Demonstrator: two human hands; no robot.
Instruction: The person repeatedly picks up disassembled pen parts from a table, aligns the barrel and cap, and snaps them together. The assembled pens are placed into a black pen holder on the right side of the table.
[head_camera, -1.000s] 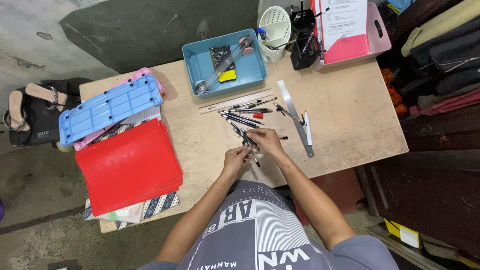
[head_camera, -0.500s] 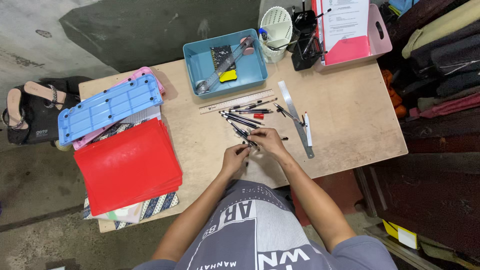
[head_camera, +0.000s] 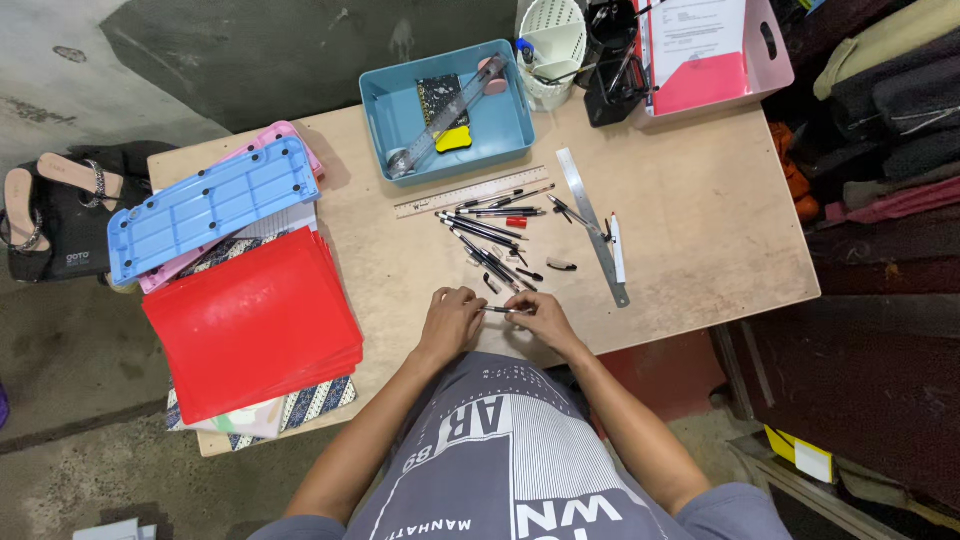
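A dark pen (head_camera: 497, 309) lies level between my two hands at the near edge of the wooden table (head_camera: 700, 240). My left hand (head_camera: 452, 320) grips its left end and my right hand (head_camera: 535, 318) grips its right end. Just beyond the hands lies a loose pile of several pens (head_camera: 485, 240), with a small pen cap (head_camera: 561, 265) beside it. A clear plastic ruler (head_camera: 470, 192) lies behind the pile and a steel ruler (head_camera: 593, 226) runs along its right side, next to a white pen (head_camera: 617, 247).
A blue bin (head_camera: 390, 110) with a ruler and yellow item stands at the back. Red folders (head_camera: 250, 322) and a blue perforated tray (head_camera: 208, 206) fill the left side. A white basket (head_camera: 556, 38), black organiser (head_camera: 612, 70) and pink tray (head_camera: 770, 55) line the back right.
Both hands have drawn back from the pen pile toward my body, carrying one pen to the near table edge.
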